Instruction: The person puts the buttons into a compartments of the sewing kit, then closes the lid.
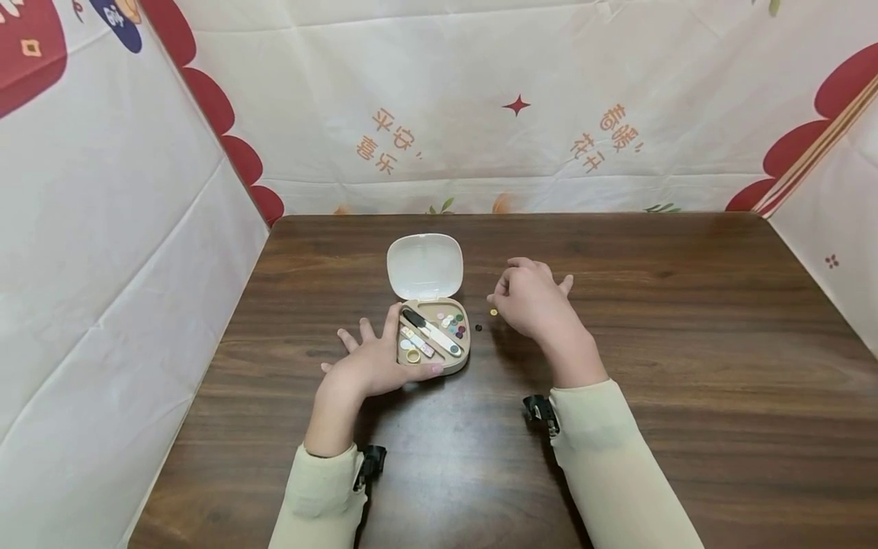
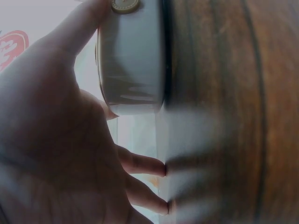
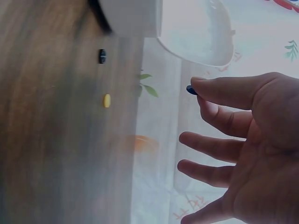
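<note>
A small beige sewing box (image 1: 453, 369) stands on the table, its white lid (image 1: 425, 267) raised at the back. My left hand (image 1: 366, 366) holds the box's near left corner between thumb and index finger, the other fingers spread out. To the right of the box, my right hand (image 1: 538, 305) pinches a dark blue button (image 3: 191, 89) between thumb and index finger, above the table. Below that hand lie a yellow button (image 1: 494, 312) and a black button (image 1: 479, 328). Inside the box are loose coloured buttons (image 1: 449, 322) and a black-and-white long tool (image 1: 435, 333).
Also in the box are a gold ring (image 1: 413, 356) and a pale strip (image 1: 418, 341) beside the long tool. The brown wooden table (image 1: 686, 343) reaches back to a printed white cloth (image 1: 480, 152) hanging behind it and along both sides.
</note>
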Available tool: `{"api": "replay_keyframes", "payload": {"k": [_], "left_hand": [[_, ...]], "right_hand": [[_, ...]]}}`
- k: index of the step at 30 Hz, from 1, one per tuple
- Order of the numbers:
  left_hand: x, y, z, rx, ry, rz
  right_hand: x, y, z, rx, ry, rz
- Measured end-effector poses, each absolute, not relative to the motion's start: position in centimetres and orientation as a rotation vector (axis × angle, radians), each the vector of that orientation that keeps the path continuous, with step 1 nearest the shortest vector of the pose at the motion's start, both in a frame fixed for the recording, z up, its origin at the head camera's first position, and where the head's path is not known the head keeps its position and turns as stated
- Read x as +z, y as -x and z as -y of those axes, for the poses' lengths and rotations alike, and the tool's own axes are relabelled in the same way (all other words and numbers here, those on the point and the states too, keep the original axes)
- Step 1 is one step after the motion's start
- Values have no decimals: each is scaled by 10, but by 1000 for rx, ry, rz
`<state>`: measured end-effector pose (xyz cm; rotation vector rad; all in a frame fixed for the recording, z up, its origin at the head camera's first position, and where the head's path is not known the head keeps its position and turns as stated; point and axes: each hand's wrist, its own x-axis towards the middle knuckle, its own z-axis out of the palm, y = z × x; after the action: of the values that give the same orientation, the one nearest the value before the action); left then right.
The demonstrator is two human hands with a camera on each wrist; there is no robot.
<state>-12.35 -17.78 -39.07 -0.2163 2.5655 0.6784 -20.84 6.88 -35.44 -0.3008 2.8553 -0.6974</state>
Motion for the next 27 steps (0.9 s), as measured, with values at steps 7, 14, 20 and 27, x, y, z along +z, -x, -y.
{"api": "replay_keyframes", "payload": {"k": [7,14,20,27], "left_hand": [[-393,124,179,678,217,-2566],[-394,124,180,675,216,-2565],[-395,124,181,665,218,-2569],[-394,125,179,651,219,-2567]], "right_hand": [[-351,206,-68,-710,314,-2875],[-351,205,-68,-727,314,-2889],[-348,201,-66,-770,325,-2889],[-347,198,-63,-795,341,-2904]]}}
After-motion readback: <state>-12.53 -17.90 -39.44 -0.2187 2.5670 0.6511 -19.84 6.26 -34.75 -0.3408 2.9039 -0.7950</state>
